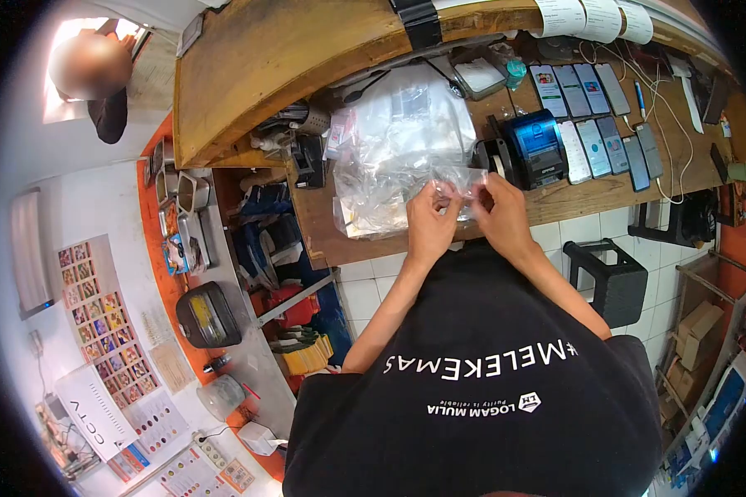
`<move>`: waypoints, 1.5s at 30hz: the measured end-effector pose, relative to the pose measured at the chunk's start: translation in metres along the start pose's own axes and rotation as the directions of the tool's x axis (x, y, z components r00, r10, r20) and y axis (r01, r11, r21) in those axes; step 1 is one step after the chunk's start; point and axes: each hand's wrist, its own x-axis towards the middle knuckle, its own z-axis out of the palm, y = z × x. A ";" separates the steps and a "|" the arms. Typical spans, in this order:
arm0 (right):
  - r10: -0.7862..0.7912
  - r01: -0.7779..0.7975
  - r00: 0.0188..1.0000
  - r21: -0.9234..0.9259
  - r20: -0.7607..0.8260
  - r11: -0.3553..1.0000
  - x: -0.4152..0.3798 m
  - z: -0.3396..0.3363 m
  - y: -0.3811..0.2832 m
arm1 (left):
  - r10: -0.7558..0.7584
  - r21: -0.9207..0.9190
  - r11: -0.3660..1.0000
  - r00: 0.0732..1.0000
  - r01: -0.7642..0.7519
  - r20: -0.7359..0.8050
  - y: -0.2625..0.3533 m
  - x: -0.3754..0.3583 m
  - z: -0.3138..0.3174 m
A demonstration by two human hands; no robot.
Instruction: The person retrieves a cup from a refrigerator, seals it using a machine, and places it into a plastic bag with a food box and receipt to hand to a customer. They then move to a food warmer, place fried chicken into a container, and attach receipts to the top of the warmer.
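Observation:
Clear plastic [460, 178] stretches between my two hands above the wooden counter. My left hand [433, 217] pinches its left side with curled fingers. On the other side, my right hand [499, 212] grips the plastic between thumb and fingers. Just beyond and to the left lies a pile of clear plastic bags [406, 116], crumpled near the counter's front edge. A blue and black device [535, 147] stands right of my right hand.
Several phones [589, 149] lie in rows at the right, with white cables [667, 124] beside them. A raised wooden ledge [257, 66] curves across the back. A black stool [609, 282] stands below the counter. Another person [91, 70] is at the upper left.

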 end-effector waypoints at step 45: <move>0.017 0.036 0.984 -0.289 0.178 0.957 -0.010 0.024 0.035 | 0.531 0.738 0.476 0.825 -0.478 0.192 0.021 -0.019 -0.031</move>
